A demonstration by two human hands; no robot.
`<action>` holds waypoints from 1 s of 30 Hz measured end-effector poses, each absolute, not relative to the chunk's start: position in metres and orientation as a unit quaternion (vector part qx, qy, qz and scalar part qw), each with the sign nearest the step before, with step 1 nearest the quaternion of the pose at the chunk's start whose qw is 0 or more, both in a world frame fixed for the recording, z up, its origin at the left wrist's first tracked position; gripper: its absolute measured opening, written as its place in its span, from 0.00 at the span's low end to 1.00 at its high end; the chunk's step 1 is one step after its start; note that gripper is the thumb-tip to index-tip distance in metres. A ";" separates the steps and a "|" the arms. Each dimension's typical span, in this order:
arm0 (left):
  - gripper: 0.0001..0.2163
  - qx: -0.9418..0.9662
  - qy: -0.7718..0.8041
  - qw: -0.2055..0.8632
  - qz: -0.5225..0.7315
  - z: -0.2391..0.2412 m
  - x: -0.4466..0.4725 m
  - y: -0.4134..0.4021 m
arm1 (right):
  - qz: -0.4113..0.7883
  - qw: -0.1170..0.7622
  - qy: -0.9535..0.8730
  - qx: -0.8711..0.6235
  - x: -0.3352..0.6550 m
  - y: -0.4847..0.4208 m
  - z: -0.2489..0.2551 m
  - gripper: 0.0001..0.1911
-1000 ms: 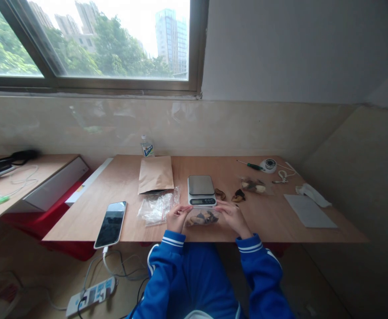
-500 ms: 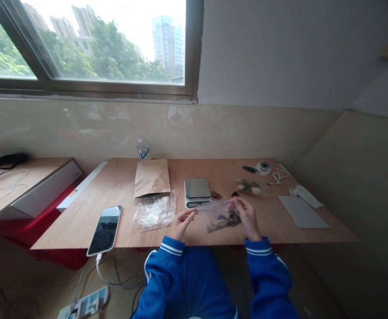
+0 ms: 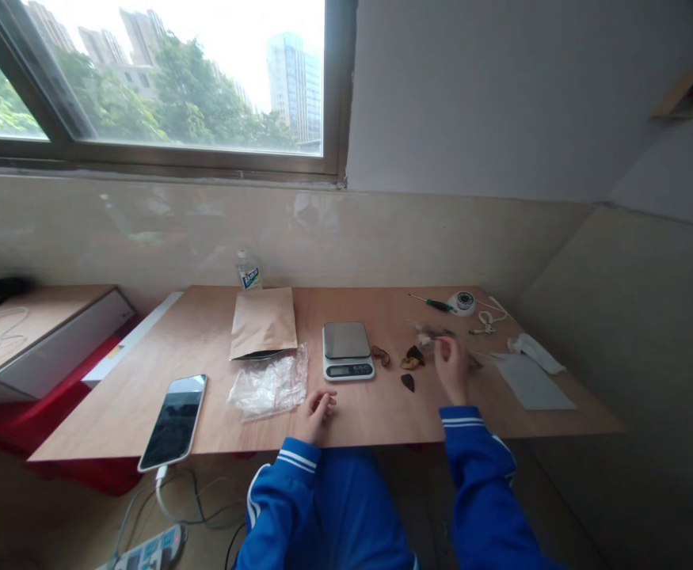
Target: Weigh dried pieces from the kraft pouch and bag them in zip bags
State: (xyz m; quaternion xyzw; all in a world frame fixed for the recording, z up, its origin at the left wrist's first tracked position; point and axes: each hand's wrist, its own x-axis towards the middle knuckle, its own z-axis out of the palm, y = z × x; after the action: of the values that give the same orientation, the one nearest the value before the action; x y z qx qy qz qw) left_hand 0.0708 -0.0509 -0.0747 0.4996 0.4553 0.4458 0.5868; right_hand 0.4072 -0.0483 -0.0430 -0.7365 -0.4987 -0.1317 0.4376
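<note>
My right hand (image 3: 453, 370) is over the right half of the table, its fingers closed on a clear zip bag (image 3: 477, 360) with dark pieces, which motion smears. Another bag of dried pieces (image 3: 426, 336) lies by the fingertips, partly hidden. Loose dried brown slices (image 3: 411, 360) sit left of this hand, with a dark piece (image 3: 408, 382) nearer the front edge and a curled slice (image 3: 381, 355) beside the scale. My left hand (image 3: 317, 413) rests near the front edge, fingers loosely bent and holding nothing. Ahead of it stands a digital kitchen scale (image 3: 347, 340) with a bare plate.
Crumpled clear plastic bags (image 3: 272, 385) lie left of the scale, below a brown kraft pouch (image 3: 264, 321). A phone (image 3: 173, 419) on a cable overhangs the front edge. At right are a screwdriver (image 3: 438, 305), a round white device (image 3: 462, 302), and a white sheet (image 3: 536, 384).
The zip bag, stretched between both hands before, has gone right with my right hand. My left hand has let go and dropped toward the table edge. The loose slices are uncovered.
</note>
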 end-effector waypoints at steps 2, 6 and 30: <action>0.23 0.498 0.452 0.585 0.453 -0.081 0.070 -0.050 | -0.082 0.386 -0.604 -0.693 0.387 -0.048 -0.059 0.19; 0.23 0.501 0.450 0.582 0.456 -0.081 0.068 -0.051 | -0.053 0.372 -0.650 -0.661 0.374 -0.040 -0.071 0.24; 0.23 0.501 0.443 0.587 0.457 -0.080 0.067 -0.052 | 0.032 0.442 -0.660 -0.606 0.319 0.030 -0.026 0.19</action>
State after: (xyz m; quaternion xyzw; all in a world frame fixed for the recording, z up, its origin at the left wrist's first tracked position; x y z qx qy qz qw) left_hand 0.0670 -0.0520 -0.0800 0.5005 0.4430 0.4566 0.5872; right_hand 0.3190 0.0303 -0.0264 -0.6063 -0.6600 0.0324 0.4425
